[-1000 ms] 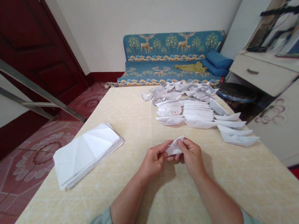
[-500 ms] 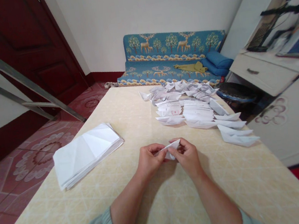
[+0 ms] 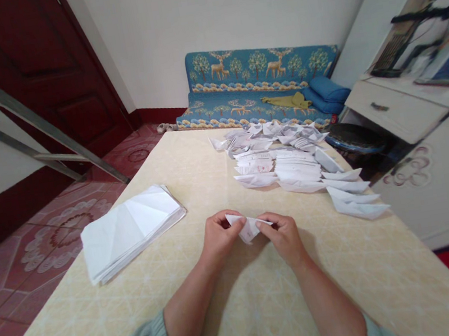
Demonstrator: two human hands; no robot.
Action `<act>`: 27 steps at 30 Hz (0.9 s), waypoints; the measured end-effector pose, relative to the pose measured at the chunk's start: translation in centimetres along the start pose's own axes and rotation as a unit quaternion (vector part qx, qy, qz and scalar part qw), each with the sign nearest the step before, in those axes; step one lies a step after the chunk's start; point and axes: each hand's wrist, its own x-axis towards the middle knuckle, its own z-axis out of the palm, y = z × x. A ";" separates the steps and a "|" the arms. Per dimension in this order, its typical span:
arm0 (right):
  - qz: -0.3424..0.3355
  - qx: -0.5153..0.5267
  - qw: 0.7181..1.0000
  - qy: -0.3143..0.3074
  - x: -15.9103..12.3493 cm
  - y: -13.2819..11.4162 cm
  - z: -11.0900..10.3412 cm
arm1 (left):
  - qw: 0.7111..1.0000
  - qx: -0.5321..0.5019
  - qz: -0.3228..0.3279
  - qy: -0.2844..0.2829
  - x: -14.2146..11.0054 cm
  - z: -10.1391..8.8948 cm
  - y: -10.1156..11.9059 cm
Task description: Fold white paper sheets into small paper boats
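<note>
Pinching small folded white paper piece (image 3: 247,228) between curled left hand (image 3: 219,237) and curled right hand (image 3: 284,238), both grips closed on it | inner folds hidden behind fingers | held above cream patterned tabletop (image 3: 257,322) | stack of folded white paper (image 3: 130,234) left | heap of printed white paper boats (image 3: 288,169) ahead

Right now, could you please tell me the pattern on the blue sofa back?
The sofa back shows golden deer and green trees, best in head view.

The left hand grip (image 3: 220,238) and right hand grip (image 3: 284,238) pinch a small folded paper (image 3: 247,228) between them above the cream bench (image 3: 247,312), with a stack of folded white sheets (image 3: 130,234) to the left and a heap of paper boats (image 3: 279,168) ahead to the right.
</note>
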 end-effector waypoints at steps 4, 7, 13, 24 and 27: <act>-0.001 -0.005 1.000 0.005 0.0 0.2 0.0 | 0.999 -0.031 -0.006 -0.004 0.1 -0.1 0.2; -0.020 -0.029 0.999 0.007 -0.1 0.3 0.1 | 0.999 -0.022 0.003 -0.028 -0.1 -0.1 0.2; -0.025 -0.050 0.998 0.004 -0.2 -0.1 0.4 | 0.999 -0.009 -0.005 -0.049 -0.3 0.1 -0.1; 0.028 -0.011 1.000 0.008 0.1 0.0 0.2 | 0.999 -0.043 -0.013 -0.005 0.0 -0.4 -0.3; 0.043 0.005 0.999 0.006 0.1 -0.1 0.2 | 0.996 -0.080 -0.032 0.012 0.2 -0.5 -0.4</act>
